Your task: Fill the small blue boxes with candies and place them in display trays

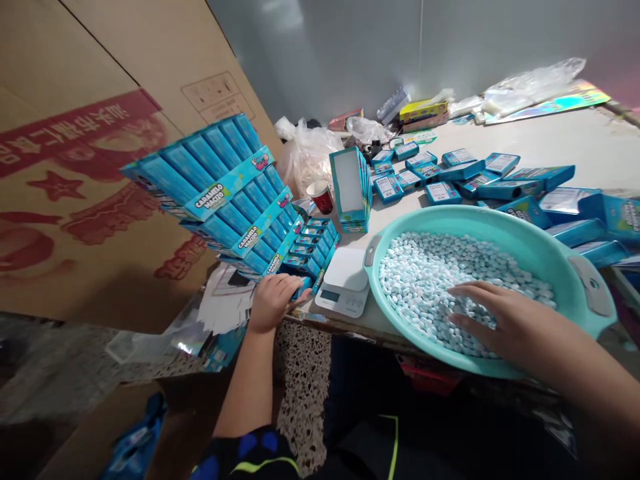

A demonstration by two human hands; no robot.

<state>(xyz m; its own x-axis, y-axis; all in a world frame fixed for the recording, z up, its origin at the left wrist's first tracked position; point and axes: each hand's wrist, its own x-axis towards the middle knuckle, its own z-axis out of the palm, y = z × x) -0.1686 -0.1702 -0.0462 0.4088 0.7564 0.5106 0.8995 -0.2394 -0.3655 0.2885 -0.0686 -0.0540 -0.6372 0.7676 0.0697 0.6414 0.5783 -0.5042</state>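
We found the right grip point(505, 320) open and flat on light, slippery candies point(425, 287) in a teal basin point(500, 223) at four o'clock, the left grip point(273, 303) closed on stiff stacked cartons point(235, 200) at ten o'clock, best held by their ends.

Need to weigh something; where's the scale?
In the head view, the white scale sits at the table's front edge, between the left hand and the teal basin, by the blue boxes.

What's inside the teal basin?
The teal basin holds a heap of small pale-blue candies; the right hand rests on them, hiding those beneath. Its floor is covered.
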